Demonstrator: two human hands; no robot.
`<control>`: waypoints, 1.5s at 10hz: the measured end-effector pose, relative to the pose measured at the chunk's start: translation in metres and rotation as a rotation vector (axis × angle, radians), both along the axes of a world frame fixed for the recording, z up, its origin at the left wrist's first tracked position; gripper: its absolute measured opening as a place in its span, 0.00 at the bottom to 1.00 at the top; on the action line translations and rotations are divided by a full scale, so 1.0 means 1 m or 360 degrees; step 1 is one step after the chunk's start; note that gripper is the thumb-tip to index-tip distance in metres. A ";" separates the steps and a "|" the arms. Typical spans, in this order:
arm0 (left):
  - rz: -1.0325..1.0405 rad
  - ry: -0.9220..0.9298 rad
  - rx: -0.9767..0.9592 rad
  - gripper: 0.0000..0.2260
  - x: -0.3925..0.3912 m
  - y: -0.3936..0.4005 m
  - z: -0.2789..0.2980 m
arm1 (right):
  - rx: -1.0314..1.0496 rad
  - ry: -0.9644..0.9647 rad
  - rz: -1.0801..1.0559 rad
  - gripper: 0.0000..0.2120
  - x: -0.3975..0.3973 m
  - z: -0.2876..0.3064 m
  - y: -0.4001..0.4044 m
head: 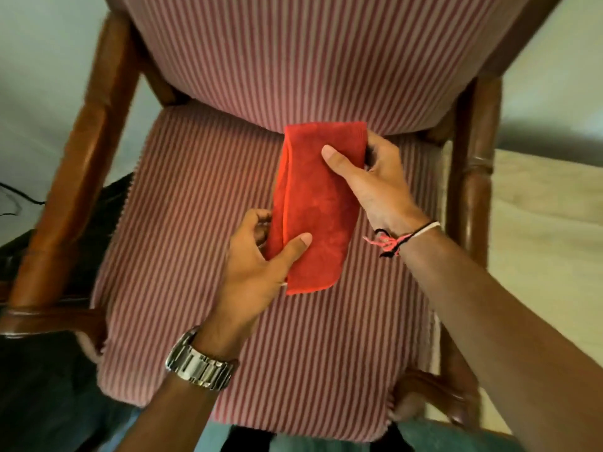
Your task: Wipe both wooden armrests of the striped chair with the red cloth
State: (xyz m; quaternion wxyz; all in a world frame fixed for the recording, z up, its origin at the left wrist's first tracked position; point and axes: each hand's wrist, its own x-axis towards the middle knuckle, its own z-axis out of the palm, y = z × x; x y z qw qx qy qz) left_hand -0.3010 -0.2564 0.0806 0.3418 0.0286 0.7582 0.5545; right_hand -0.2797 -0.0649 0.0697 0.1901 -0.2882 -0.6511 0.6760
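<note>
A folded red cloth (318,203) hangs lengthwise over the seat of the striped chair (202,197). My left hand (261,265) pinches its near lower end, thumb on top. The far upper end is gripped by my right hand (368,184), thumb across the cloth. The left wooden armrest (81,158) runs along the left side of the seat. On the right stands the other wooden armrest (473,177). Both hands are over the seat middle, apart from both armrests.
The chair's striped backrest (310,53) rises at the top. A pale floor lies on both sides. A dark object with thin black cables (19,203) sits at the left. A cream surface (548,230) lies right of the chair.
</note>
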 end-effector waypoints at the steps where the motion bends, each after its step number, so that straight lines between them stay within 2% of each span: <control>1: -0.0011 -0.0059 0.0042 0.20 0.053 0.050 0.004 | 0.0011 0.0009 -0.0083 0.09 0.055 0.006 0.047; 3: -0.0096 -0.0162 0.0042 0.18 0.152 0.142 0.004 | 0.0036 -0.0096 -0.0175 0.13 0.161 -0.003 0.137; 5: -0.0276 -0.0144 -0.0077 0.18 0.229 0.218 -0.015 | -0.0143 -0.0225 -0.0254 0.15 0.251 -0.029 0.220; 7: -0.0360 -0.0223 -0.0368 0.16 0.262 0.252 -0.072 | -0.0263 -0.0469 -0.0212 0.13 0.278 -0.080 0.244; 8: -0.0469 -0.0155 -0.0573 0.19 0.269 0.254 -0.102 | -0.0378 -0.0671 -0.0152 0.23 0.290 -0.095 0.243; 9: -0.0675 0.0138 -0.0779 0.24 0.270 0.251 -0.122 | 0.0178 -0.0879 0.0118 0.27 0.315 -0.102 0.232; 10: -0.0936 0.0660 -0.0876 0.29 0.273 0.250 -0.127 | 0.0915 -0.1022 0.0494 0.30 0.340 -0.109 0.210; 11: -0.1419 0.1071 -0.0975 0.33 0.280 0.255 -0.128 | 0.1269 -0.1201 0.0898 0.33 0.356 -0.126 0.184; 12: -0.1761 0.0943 -0.1112 0.37 0.280 0.260 -0.132 | 0.1261 -0.1354 0.1065 0.36 0.356 -0.133 0.173; 13: -0.1844 0.0818 -0.1183 0.38 0.277 0.265 -0.127 | 0.1146 -0.1369 0.1071 0.39 0.348 -0.126 0.177; 15: -0.1928 0.0737 -0.1142 0.33 0.249 0.284 -0.094 | 0.0850 -0.1463 0.1117 0.32 0.320 -0.086 0.207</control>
